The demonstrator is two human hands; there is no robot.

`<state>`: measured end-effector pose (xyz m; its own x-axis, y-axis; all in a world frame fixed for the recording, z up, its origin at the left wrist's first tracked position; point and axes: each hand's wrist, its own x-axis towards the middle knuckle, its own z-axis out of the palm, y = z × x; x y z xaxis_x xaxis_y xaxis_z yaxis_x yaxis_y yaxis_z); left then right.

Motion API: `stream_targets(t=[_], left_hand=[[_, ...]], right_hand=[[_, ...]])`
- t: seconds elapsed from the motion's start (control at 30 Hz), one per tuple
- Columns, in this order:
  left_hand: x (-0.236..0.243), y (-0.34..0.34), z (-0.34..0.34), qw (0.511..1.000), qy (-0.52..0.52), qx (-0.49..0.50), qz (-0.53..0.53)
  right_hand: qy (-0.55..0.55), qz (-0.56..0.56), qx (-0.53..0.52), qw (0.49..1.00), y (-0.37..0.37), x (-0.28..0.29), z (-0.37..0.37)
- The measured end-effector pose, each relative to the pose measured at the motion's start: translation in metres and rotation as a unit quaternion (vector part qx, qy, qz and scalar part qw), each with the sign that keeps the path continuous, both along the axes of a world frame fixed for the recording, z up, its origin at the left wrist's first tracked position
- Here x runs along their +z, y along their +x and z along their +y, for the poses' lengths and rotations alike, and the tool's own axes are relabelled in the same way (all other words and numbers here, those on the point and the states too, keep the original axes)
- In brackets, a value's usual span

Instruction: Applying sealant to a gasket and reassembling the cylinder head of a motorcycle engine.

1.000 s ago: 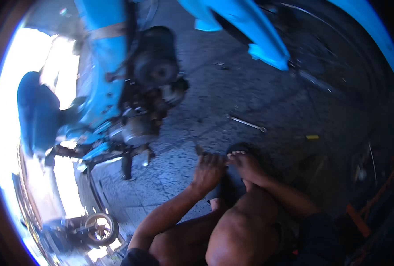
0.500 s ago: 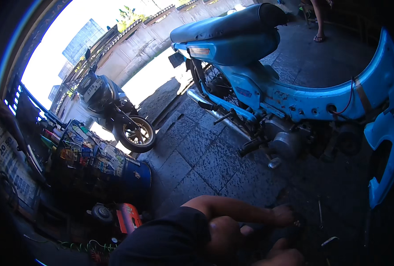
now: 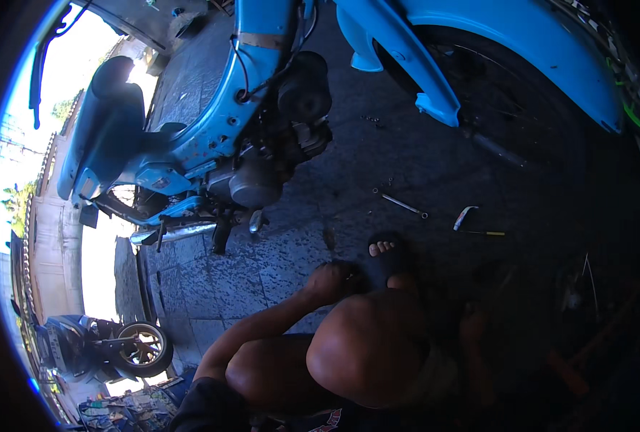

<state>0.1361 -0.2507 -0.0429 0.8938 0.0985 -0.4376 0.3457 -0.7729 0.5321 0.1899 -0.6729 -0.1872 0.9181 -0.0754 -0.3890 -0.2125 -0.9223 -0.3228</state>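
Observation:
Low by my foot in its dark sandal (image 3: 382,252), my left hand (image 3: 329,283) is closed, knuckles up; what it holds, if anything, is hidden in shadow. My right hand (image 3: 472,322) hangs to the right of my bent knees, too dark for its fingers to be read. Ahead of me stands a blue motorcycle (image 3: 212,133) with its engine (image 3: 256,180) bared. On the floor beyond my foot lie a wrench (image 3: 400,204), a small curved pale piece (image 3: 465,217) and a thin tool with a yellow handle (image 3: 494,233).
The motorcycle's front fender (image 3: 507,36) and dark front wheel (image 3: 507,108) fill the upper right. Small metal parts (image 3: 370,119) are scattered on the floor. Another motorcycle (image 3: 82,345) stands at lower left by a bright opening. Dim red metalwork (image 3: 568,371) lies at lower right.
My view has swung to the right, bringing in the front wheel and fender and showing the floor tools more fully. My left hand remains low near the floor, closed.

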Motion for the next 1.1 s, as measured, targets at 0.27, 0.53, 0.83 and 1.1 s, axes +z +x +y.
stream_targets(t=[0.27,0.53,0.83,1.1], left_hand=[[0.043,0.004,0.001,0.997,0.018,0.043,0.062],[0.068,0.000,0.005,0.996,-0.026,0.074,-0.041],[0.073,0.014,-0.008,0.969,-0.133,0.113,-0.173],[0.077,0.056,-0.018,0.859,-0.195,0.309,-0.358]], right_hand=[[-0.021,-0.052,0.098,0.994,-0.004,0.005,-0.008],[-0.026,-0.263,0.289,0.920,-0.048,0.071,0.068],[0.210,-0.064,0.124,0.968,0.072,0.151,0.117],[0.566,0.156,-0.029,0.809,0.086,0.222,0.320]])
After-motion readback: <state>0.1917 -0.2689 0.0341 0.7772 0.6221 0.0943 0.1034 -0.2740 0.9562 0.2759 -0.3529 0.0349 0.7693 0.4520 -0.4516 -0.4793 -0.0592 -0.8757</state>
